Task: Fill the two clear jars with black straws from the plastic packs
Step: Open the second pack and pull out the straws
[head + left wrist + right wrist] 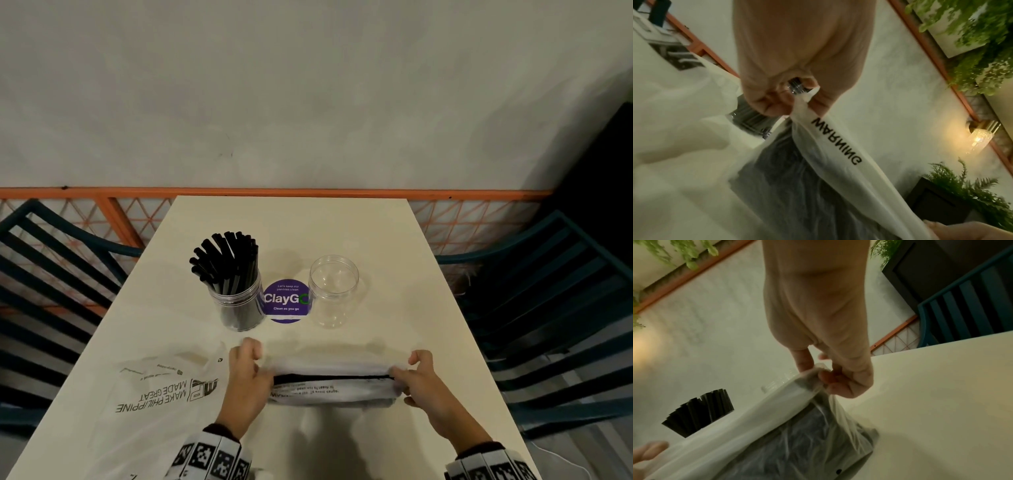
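A plastic pack of black straws (332,385) lies across the near middle of the white table (394,233). My left hand (251,371) pinches its left end and my right hand (416,380) pinches its right end. The left wrist view shows my left hand (797,100) gripping the pack (836,142) by its printed "WARNING" flap. In the right wrist view my right hand (828,374) holds the pack (797,434) by its edge. Behind the pack, a clear jar (239,301) on the left is packed with black straws (227,260). An empty clear jar (333,291) stands to its right.
A flat, empty printed plastic bag (154,394) lies on the table at my left. A purple round sticker (286,299) sits between the jars. Dark teal slatted chairs (555,308) flank the table on both sides, with a wall behind.
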`<state>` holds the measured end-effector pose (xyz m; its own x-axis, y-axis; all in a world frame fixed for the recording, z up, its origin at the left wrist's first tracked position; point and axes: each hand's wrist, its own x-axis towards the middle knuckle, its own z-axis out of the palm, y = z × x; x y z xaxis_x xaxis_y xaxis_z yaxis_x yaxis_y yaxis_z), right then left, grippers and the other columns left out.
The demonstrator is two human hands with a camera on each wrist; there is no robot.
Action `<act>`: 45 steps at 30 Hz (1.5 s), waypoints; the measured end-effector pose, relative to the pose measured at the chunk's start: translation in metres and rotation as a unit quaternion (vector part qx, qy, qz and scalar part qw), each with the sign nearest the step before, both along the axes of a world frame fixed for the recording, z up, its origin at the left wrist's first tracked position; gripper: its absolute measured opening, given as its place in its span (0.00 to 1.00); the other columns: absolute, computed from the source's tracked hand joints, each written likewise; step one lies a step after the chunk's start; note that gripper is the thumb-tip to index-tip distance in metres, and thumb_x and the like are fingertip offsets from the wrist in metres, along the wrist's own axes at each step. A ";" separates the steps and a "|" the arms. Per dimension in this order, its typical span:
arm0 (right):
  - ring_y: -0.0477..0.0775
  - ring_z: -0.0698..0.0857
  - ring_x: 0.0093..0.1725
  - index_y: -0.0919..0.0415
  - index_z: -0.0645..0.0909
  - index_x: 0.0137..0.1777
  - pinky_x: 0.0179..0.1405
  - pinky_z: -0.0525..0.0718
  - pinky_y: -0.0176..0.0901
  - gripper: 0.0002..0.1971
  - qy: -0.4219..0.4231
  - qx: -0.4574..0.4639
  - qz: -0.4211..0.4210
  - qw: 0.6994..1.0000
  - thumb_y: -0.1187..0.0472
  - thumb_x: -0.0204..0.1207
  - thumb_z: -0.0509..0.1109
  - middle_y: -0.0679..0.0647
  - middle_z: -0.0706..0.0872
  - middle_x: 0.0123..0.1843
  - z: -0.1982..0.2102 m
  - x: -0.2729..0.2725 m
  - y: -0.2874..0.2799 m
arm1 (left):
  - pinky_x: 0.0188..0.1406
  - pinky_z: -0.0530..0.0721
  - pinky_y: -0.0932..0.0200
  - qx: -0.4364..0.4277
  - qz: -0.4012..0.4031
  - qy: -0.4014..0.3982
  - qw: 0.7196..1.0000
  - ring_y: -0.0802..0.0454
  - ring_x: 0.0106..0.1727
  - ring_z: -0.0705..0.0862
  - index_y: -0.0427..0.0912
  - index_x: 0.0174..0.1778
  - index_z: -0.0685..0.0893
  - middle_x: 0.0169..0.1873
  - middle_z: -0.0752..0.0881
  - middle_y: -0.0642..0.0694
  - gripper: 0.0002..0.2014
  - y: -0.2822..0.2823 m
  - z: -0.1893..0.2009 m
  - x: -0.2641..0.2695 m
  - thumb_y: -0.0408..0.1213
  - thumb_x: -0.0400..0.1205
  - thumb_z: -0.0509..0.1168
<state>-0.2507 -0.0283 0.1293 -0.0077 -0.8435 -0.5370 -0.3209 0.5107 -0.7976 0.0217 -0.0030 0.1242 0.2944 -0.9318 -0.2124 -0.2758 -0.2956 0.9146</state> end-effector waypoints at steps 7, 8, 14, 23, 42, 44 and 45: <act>0.44 0.81 0.52 0.44 0.83 0.41 0.48 0.74 0.28 0.20 0.096 -0.130 0.125 0.979 0.67 0.82 0.56 0.43 0.85 0.51 -0.004 0.006 0.003 | 0.63 0.70 0.68 0.008 -0.151 -0.150 0.977 0.50 0.58 0.76 0.53 0.52 0.88 0.53 0.73 0.48 0.23 -0.005 -0.005 0.004 0.21 0.76 0.58; 0.46 0.81 0.56 0.41 0.82 0.46 0.52 0.75 0.29 0.18 0.104 -0.122 0.145 0.976 0.66 0.82 0.57 0.44 0.84 0.56 -0.005 0.005 0.003 | 0.64 0.69 0.69 0.024 -0.163 -0.179 0.970 0.51 0.57 0.75 0.52 0.59 0.85 0.54 0.72 0.47 0.22 -0.005 -0.004 0.005 0.24 0.77 0.59; 0.58 0.72 0.60 0.37 0.76 0.58 0.59 0.73 0.39 0.17 0.282 -0.117 0.281 0.910 0.60 0.74 0.68 0.52 0.70 0.55 0.009 0.004 -0.004 | 0.47 0.65 0.86 0.045 -0.243 -0.169 0.954 0.55 0.53 0.73 0.46 0.72 0.72 0.49 0.70 0.51 0.28 0.000 0.006 0.007 0.27 0.75 0.63; 0.52 0.75 0.63 0.59 0.77 0.66 0.63 0.67 0.32 0.19 0.179 -0.354 0.396 0.828 0.65 0.75 0.66 0.56 0.80 0.62 0.046 0.098 -0.005 | 0.49 0.67 0.88 -0.089 -0.264 -0.191 0.941 0.66 0.52 0.73 0.50 0.71 0.73 0.51 0.67 0.65 0.29 -0.002 0.056 -0.002 0.26 0.73 0.63; 0.40 0.86 0.49 0.45 0.79 0.47 0.50 0.82 0.29 0.12 -0.015 -0.359 0.181 0.916 0.57 0.64 0.72 0.42 0.87 0.44 0.061 0.055 -0.016 | 0.57 0.74 0.80 -0.120 -0.249 -0.059 0.959 0.73 0.64 0.74 0.74 0.66 0.69 0.70 0.69 0.69 0.30 -0.004 0.092 0.028 0.46 0.72 0.73; 0.35 0.87 0.42 0.48 0.80 0.42 0.42 0.80 0.25 0.13 -0.040 -0.319 0.168 0.932 0.69 0.67 0.72 0.39 0.90 0.38 0.060 0.048 -0.016 | 0.51 0.80 0.74 -0.093 -0.247 -0.011 0.964 0.64 0.53 0.84 0.69 0.65 0.75 0.65 0.79 0.62 0.29 -0.007 0.086 0.020 0.33 0.75 0.71; 0.32 0.86 0.38 0.48 0.79 0.40 0.39 0.79 0.25 0.16 -0.032 -0.303 0.174 0.937 0.74 0.68 0.70 0.38 0.89 0.35 0.058 0.046 -0.016 | 0.50 0.81 0.71 -0.100 -0.235 0.012 0.967 0.60 0.47 0.87 0.64 0.63 0.79 0.60 0.85 0.58 0.26 -0.008 0.084 0.015 0.29 0.75 0.70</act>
